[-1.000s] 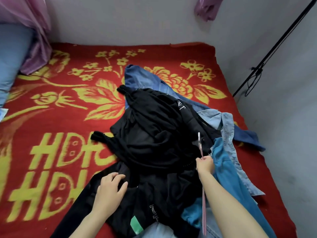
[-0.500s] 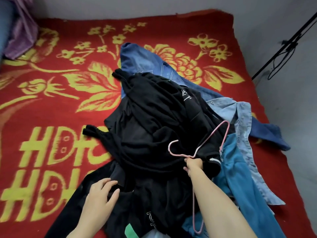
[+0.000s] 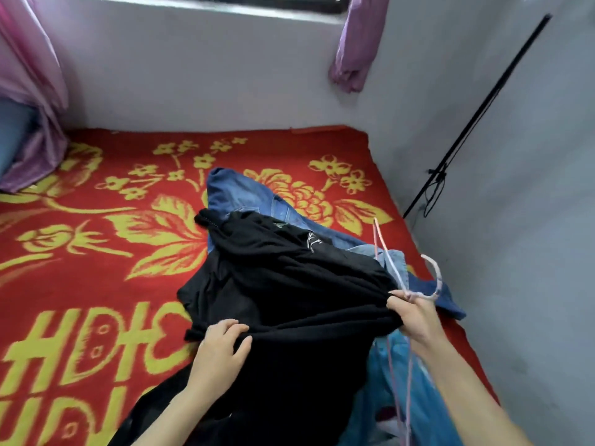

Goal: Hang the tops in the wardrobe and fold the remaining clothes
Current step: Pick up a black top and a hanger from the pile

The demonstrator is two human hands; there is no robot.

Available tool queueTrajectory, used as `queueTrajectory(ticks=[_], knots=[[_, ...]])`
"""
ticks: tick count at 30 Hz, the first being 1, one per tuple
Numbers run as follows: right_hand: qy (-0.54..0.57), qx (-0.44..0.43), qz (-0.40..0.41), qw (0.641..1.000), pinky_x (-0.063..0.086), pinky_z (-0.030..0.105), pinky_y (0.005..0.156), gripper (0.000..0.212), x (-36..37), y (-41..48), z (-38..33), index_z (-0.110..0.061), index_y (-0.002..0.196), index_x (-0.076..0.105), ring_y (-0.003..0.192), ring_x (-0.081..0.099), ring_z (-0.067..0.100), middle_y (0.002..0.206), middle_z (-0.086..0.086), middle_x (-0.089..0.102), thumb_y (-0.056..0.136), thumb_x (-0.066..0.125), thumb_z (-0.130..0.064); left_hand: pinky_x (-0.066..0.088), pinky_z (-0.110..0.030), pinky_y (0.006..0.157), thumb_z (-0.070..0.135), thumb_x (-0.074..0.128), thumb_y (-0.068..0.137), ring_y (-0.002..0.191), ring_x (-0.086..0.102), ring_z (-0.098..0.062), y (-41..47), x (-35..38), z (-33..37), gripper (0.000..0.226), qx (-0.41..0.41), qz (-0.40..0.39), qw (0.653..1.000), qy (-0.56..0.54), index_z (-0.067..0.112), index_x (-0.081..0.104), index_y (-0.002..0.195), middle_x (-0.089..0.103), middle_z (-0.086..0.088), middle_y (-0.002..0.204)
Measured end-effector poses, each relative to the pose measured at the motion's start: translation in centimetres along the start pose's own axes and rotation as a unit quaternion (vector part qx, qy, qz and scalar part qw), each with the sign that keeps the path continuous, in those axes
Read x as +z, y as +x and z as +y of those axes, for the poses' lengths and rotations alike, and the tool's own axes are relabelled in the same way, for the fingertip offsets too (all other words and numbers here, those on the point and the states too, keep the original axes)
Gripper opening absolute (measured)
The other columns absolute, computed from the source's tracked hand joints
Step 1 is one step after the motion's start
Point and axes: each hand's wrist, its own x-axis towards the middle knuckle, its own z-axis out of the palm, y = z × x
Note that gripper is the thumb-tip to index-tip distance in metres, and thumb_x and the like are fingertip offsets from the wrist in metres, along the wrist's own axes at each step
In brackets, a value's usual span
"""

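Observation:
A black top (image 3: 289, 284) is lifted off the clothes pile on the red and yellow blanket (image 3: 96, 252). My left hand (image 3: 222, 346) grips its lower left edge. My right hand (image 3: 415, 317) pinches the top's right edge and holds a pink wire hanger (image 3: 433, 278) at the same time, hook pointing up. Blue jeans (image 3: 238, 191) lie behind the black top. A light blue shirt (image 3: 396, 262) and a brighter blue garment (image 3: 380, 381) lie on the right, partly hidden under my right arm. More black clothing (image 3: 154, 413) sits near the bottom edge.
A grey wall (image 3: 193, 75) runs behind the bed and another closes the right side. A thin black pole (image 3: 476, 117) leans against the right wall. Purple curtains (image 3: 354, 43) hang at the top right and far left, beside a blue pillow (image 3: 13, 130).
Both hands have taken hold of the black top and raised it from the pile. The hanger swung upright with my right hand. The view tilted up, showing the wall and window.

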Motion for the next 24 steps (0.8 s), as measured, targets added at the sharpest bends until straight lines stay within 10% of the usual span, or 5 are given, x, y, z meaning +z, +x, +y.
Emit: queueTrajectory(ticks=[7,19,24], knots=[[0.0,-0.243,0.006,0.97,0.03,0.011,0.039,0.044,-6.1,-11.2,-19.0,-0.018,0.053,0.059,0.04,0.042,0.005,0.044,-0.008,0.048,0.068,0.046,0.021,0.029,-0.018,0.096,0.023,0.058,0.092,0.119,0.042,-0.016,2.1,-4.1,11.5,0.031,0.156,0.049,0.983,-0.08,0.011,0.061,0.121,0.055,-0.001,0.122],[-0.041,-0.322,-0.083,0.942,0.022,0.015,0.039,0.022,-6.7,-20.4,-26.7,-0.016,0.042,0.055,0.038,0.034,0.011,0.042,-0.001,0.039,0.037,0.041,-0.001,0.034,-0.022,0.1,0.038,0.062,0.087,0.125,0.041,-0.008,-2.5,-10.1,22.0,0.066,0.25,-0.13,0.928,-0.245,0.033,0.028,0.144,0.041,0.008,0.137],[0.062,-0.386,-0.109,0.914,0.031,0.012,0.04,0.026,-5.4,-22.6,-29.4,-0.019,0.042,0.057,0.04,0.043,0.009,0.044,-0.005,0.046,0.037,0.04,-0.001,0.045,-0.011,0.075,0.033,0.067,0.081,0.091,0.061,0.007,-4.7,-10.0,20.8,0.064,0.283,-0.254,0.872,-0.31,0.042,0.035,0.137,0.063,0.027,0.094]])
